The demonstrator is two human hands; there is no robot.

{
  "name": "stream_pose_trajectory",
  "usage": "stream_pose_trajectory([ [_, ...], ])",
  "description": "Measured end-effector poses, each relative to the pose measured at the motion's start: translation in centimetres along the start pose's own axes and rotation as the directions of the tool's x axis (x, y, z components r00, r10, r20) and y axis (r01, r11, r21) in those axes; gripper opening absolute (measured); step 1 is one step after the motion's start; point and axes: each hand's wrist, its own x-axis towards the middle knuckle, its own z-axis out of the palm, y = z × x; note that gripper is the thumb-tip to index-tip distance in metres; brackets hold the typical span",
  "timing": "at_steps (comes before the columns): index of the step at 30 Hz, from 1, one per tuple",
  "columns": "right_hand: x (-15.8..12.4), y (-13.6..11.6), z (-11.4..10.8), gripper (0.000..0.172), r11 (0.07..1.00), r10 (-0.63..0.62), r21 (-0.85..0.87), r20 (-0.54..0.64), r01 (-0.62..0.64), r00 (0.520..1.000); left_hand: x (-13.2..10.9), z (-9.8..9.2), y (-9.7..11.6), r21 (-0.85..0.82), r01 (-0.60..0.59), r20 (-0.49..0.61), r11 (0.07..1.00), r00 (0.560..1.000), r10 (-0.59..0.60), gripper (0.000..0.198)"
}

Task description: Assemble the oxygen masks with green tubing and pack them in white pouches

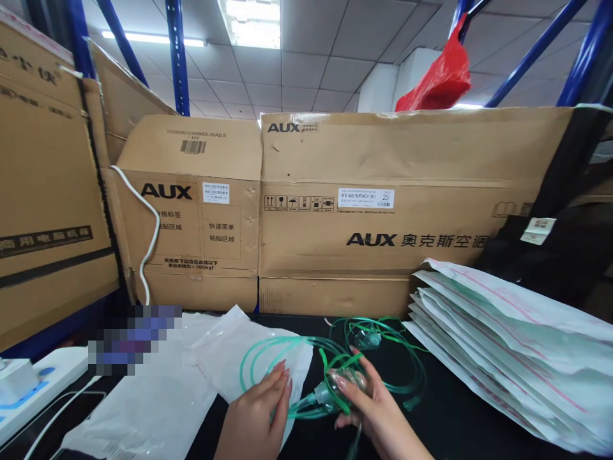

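Note:
My right hand (376, 406) grips a clear nebulizer-style face mask (357, 378) with a green strap (342, 399), thumb on top and fingers round it. A clear cup-like connector (323, 395) joins the mask to coiled green tubing (301, 409). My left hand (261, 409) is closed over that coil, its fingers pressed together, and loops stick out above and to the right of it. Behind my right hand, a second mask (368, 338) with green tubing lies on the black table (431, 412). White plastic bags (158, 390) lie beside and under my left hand.
A stack of white mailing envelopes (517, 358) leans in from the right. At the left are a white power strip (57, 374), a white cable (152, 243) and a blurred-out object (138, 338). Cardboard boxes (335, 255) wall off the back, below blue rack posts (178, 57).

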Motion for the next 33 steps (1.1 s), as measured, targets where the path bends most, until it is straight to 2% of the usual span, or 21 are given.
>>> stream_pose_trajectory([
  [1,0.1,0.0,-0.1,0.07,0.999,0.041,0.002,0.015,-0.042,0.999,0.0,0.1,0.0,0.011,-0.002,0.009,1.0,1.0,0.002,0.029],
  [3,0.0,-0.1,-0.1,0.046,0.994,0.103,0.003,0.131,-0.105,0.986,0.0,0.4,-0.1,0.012,-0.022,0.008,1.0,1.0,0.022,0.029],
  [6,-0.4,-0.4,0.0,0.031,0.995,0.097,-0.001,0.296,-0.102,0.95,0.0,0.6,-0.3,-0.025,-0.059,-0.044,0.998,0.997,0.058,0.029],
  [11,-0.7,-0.7,0.3,0.031,0.996,0.072,0.015,0.358,-0.082,0.931,0.1,0.4,-0.3,-0.055,-0.18,-0.178,0.982,0.97,0.167,0.03],
  [14,-0.9,-0.9,0.5,0.034,0.995,0.078,0.018,0.419,-0.094,0.905,0.2,0.2,-0.1,-0.047,-0.259,-0.208,0.965,0.947,0.244,0.03],
  [18,-1.2,-1.2,0.6,0.033,0.992,0.128,-0.043,0.456,-0.122,0.881,0.3,-0.1,0.1,-0.049,-0.318,-0.199,0.947,0.932,0.302,0.031],
  [27,-0.8,-1.6,0.1,0.038,0.969,0.172,-0.236,0.442,-0.071,0.88,0.1,0.5,-0.1,-0.106,-0.421,-0.166,0.901,0.901,0.402,0.035],
  [29,-0.9,-1.8,0.2,0.038,0.973,0.183,-0.212,0.443,-0.096,0.878,0.2,0.5,0.0,-0.146,-0.427,-0.164,0.892,0.9,0.404,0.036],
  [33,-1.0,-2.1,0.3,0.032,0.985,0.171,-0.058,0.444,-0.162,0.88,0.4,0.3,0.4,-0.211,-0.449,-0.174,0.868,0.891,0.418,0.036],
])
